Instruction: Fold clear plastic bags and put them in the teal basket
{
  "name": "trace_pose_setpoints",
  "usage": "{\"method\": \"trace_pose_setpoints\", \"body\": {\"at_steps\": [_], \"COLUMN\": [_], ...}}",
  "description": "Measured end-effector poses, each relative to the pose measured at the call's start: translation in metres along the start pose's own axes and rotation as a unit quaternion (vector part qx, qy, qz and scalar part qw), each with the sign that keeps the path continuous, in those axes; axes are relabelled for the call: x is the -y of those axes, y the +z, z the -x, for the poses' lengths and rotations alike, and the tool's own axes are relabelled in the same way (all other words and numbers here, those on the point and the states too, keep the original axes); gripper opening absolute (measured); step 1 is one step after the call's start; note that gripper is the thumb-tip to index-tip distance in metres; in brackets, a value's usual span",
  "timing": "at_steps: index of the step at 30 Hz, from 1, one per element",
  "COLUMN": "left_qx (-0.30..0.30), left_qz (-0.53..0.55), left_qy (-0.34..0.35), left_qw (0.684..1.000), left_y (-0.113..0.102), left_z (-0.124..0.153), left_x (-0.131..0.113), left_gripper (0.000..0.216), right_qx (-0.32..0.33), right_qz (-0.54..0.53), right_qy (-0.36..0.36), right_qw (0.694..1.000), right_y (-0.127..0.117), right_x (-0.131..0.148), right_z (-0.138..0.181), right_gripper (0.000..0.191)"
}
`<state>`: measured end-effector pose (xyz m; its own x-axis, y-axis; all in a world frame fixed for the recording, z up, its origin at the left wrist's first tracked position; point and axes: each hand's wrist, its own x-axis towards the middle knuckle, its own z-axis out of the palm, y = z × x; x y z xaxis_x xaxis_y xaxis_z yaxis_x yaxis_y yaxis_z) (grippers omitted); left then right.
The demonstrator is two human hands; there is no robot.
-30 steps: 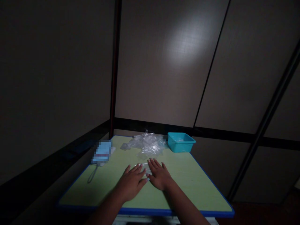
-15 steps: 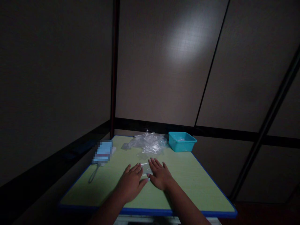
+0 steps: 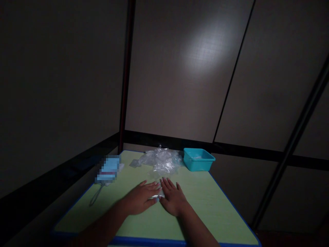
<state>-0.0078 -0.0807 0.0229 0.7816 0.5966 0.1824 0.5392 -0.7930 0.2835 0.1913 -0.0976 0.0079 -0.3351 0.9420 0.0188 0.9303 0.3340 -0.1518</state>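
Note:
My left hand (image 3: 142,198) lies flat with its fingers stretched out and pointing right. Beside it, my right hand (image 3: 173,198) is flat too, its fingers pointing away from me. Under and between the fingertips of both is a small clear plastic bag (image 3: 161,193), mostly covered by the hands. Just beyond them a loose heap of crumpled clear plastic bags (image 3: 164,160) rests on the pale green table (image 3: 205,212).
A turquoise plastic basket (image 3: 199,164) stands at the back right of the table, with some clear plastic inside. On the left edge lies a blurred-out blue item (image 3: 109,168) with a cord loop (image 3: 95,196). Wall panels rise close behind and to the left.
My left hand has turned so its fingers point more to the right, closer to my right hand. Less of the small bag shows between them. The camera view has shifted slightly.

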Motion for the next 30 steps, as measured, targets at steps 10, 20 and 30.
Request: {"method": "trace_pose_setpoints", "body": {"at_steps": [10, 20, 30], "left_qx": [-0.014, -0.06, -0.056], "left_qz": [0.02, -0.012, 0.017], "left_qy": [0.016, 0.0, 0.021], "left_qw": [1.0, 0.998, 0.998], "left_y": [0.0, -0.005, -0.003], "left_z": [0.007, 0.011, 0.01], "left_x": [0.008, 0.002, 0.007], "left_gripper": [0.038, 0.041, 0.04], "right_qx": [-0.006, -0.218, -0.14], "right_qz": [-0.006, 0.012, 0.039], "right_qy": [0.0, 0.238, 0.287], "right_qw": [1.0, 0.946, 0.947], "right_y": [-0.004, -0.014, -0.013], "right_x": [0.003, -0.013, -0.009], "right_z": [0.003, 0.013, -0.004], "right_gripper": [0.065, 0.044, 0.041]}}
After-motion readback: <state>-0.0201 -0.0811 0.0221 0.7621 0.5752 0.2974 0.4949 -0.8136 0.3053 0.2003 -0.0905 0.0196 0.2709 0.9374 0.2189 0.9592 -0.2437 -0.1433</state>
